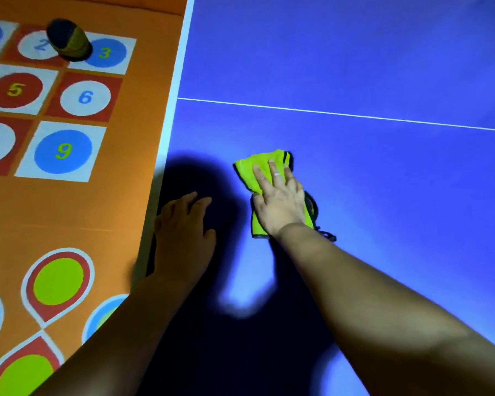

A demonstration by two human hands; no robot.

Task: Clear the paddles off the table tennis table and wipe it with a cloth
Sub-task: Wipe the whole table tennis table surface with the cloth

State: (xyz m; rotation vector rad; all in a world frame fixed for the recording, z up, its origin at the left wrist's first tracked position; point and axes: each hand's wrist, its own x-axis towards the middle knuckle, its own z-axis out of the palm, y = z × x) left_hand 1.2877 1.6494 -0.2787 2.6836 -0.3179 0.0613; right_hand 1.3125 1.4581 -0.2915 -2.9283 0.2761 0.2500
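Middle of the cloth (pixel 258 166) is hidden under the right hand (pixel 280 201); only the front flap and rear end show. It's yellow-green, fuzzy, dark-trimmed and bunched. It lies on the smooth blue table (pixel 355 67), in from the left edge, near side of the thin white line (pixel 326 112). Right hand is flat, fingers straight and slightly spread, pressing the cloth. Left hand (pixel 183 232) is at the left edge in deep shadow, fingers loosely extended, holding nothing. Dark-and-yellow ribbed lump (pixel 67 40) on the orange numbered mat (pixel 69 210): blurred, can't identify.

Bare blue table (pixel 383 190) stretched ahead and right of the cloth (pixel 247 170), past the white line (pixel 340 114). Leftward, your left hand (pixel 183 232) lay flat beside the table's white edge (pixel 167 130), standing in your way.
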